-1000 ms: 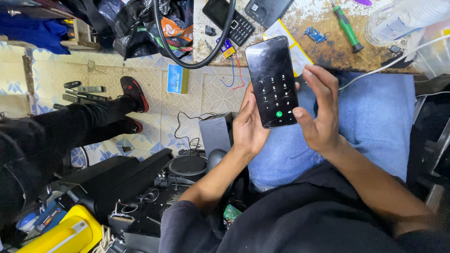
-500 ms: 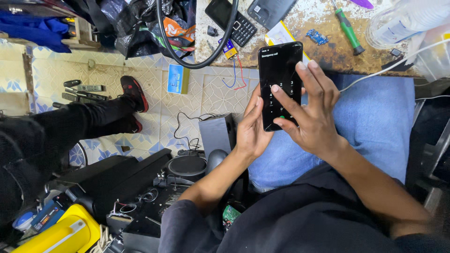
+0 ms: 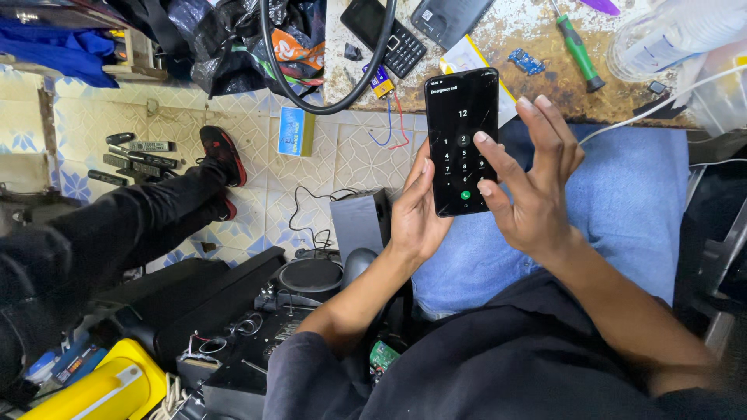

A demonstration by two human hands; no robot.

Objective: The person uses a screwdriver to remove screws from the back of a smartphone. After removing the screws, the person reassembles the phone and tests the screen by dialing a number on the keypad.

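- Phone (image 3: 462, 140): flat glossy black slab with rounded corners, screen lit with a dial pad; upright at centre frame, slightly above the lap.
- Left hand (image 3: 415, 214): curled around the phone's left edge and back, gripping it from below-left.
- Right hand (image 3: 533, 183): fingers spread and loosely open, holding nothing; thumb tip on the screen's keypad, fingers fanned off the phone's right edge.
- Bench (image 3: 622, 97), upper frame: rusty, pitted surface carrying a green-handled screwdriver (image 3: 577, 45) and a black keypad phone (image 3: 387, 35).
- Denim jeans (image 3: 615, 210), soft pale blue, right of centre beneath the hands.
- Floor (image 3: 257, 148), left: patterned tile.
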